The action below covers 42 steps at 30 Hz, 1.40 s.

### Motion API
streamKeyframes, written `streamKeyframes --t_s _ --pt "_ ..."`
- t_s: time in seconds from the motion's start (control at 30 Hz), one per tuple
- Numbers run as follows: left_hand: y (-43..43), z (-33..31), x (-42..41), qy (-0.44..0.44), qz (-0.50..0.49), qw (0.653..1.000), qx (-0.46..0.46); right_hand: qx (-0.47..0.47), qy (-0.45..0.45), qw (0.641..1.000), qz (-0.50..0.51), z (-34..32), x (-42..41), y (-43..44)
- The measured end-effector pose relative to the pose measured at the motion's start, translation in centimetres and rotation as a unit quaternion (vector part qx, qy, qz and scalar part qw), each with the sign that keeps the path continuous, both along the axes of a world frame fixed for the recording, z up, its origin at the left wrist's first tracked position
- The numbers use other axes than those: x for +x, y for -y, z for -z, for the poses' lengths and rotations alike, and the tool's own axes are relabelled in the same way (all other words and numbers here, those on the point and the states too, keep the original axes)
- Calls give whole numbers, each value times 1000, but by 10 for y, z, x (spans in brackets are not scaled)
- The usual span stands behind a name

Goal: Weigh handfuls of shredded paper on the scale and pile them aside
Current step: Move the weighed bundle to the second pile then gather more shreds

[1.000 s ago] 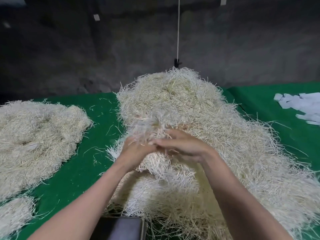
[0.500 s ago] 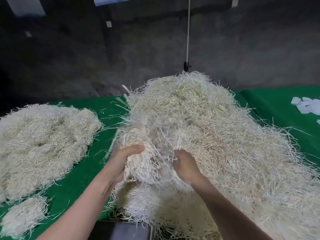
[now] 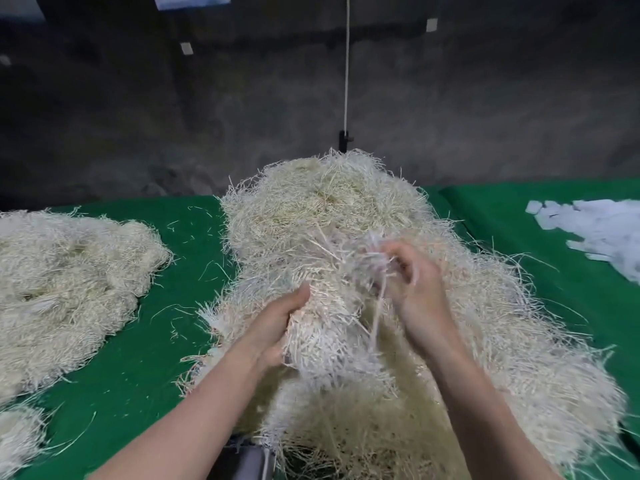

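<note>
Rear wall (image 3: 485, 98): dark grey, rough and mottled, dimly lit. White cord (image 3: 346, 64): hangs straight down the wall to a small black fitting (image 3: 343, 141). Two small pale tags (image 3: 186, 48) fixed high on the wall. Pale panel (image 3: 190, 0) at the top edge, cut off. Counter (image 3: 138, 358): covered in green cloth, with a fold or seam at right.

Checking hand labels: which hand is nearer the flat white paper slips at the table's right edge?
Right. The right hand pinches shreds on the big heap, closer to the slips; the left hand grips the heap farther left.
</note>
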<state>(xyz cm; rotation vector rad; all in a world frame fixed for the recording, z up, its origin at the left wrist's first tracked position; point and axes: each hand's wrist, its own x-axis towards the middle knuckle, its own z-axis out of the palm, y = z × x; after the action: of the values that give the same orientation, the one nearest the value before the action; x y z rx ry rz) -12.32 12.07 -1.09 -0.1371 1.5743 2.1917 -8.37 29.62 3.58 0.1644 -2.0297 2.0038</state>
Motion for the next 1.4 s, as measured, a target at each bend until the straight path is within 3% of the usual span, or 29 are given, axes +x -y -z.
streamKeyframes --t_s 0.1,0.17,0.23,0.33,0.4,0.47,0.53,0.6,0.7,0.83,0.97,1.03,1.1,1.23,1.33,1.4 --pt "-15 -1 8 43 -14 992 114 17 54 997 -51 29 18 21" --pt "-17 4 14 77 31 976 201 -15 57 996 -68 48 31 30" --pt "-15 11 16 91 35 968 230 -51 48 993 -90 65 43 35" --pt "-8 16 14 48 23 981 186 -72 55 986 -138 83 58 43" --pt "0 7 12 2 15 997 78 -82 28 986 -142 81 59 39" --pt "13 -8 8 -45 -25 998 -35 -70 -24 995 -67 79 42 26" --pt "23 -25 3 -93 -63 984 -138 -1 13 1000 27 72 11 12" --pt "26 -41 4 -135 -78 964 -215 133 36 990 -10 62 -23 13" --pt "28 -54 9 -194 -106 962 -158 347 9 932 -102 58 -63 33" --pt "43 -66 3 -167 -190 962 -98 433 11 892 -128 90 -66 49" --pt "48 -67 9 -160 -242 947 -135 454 139 873 -117 139 -54 22" --pt "58 -71 8 -144 -282 943 -101 465 207 857 -87 159 -47 3" --pt "65 -82 8 -139 -281 945 -93 443 234 864 -45 171 -40 -7" --pt "55 -99 15 -158 -308 926 -151 369 153 916 -25 117 -44 -3" --pt "46 -94 23 -168 -305 923 -165 388 7 919 66 58 -39 12" --pt "46 -95 26 -172 -301 925 -158 423 -63 904 18 54 -16 37"
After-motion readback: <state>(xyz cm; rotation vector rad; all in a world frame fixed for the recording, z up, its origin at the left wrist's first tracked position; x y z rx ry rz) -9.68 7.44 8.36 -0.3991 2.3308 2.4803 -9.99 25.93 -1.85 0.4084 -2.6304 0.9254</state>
